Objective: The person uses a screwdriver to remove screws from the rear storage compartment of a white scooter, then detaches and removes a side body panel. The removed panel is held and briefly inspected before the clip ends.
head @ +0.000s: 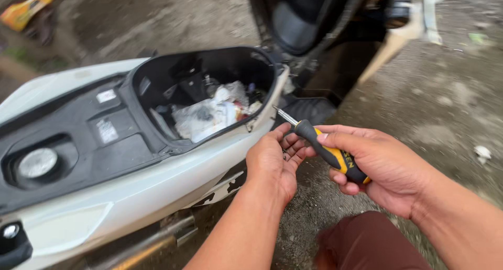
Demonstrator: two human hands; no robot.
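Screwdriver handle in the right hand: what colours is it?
Black and yellow, on the screwdriver gripped by the right hand; the head view shows it.

Two white rectangular stickers (107,113) on the black panel beside the compartment.

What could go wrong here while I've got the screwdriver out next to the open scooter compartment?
The screwdriver in the right hand has its tip close to the left hand fingers, so a slip might jab them. Anything small dropped could vanish among the clutter in the storage compartment or on the gravel ground.
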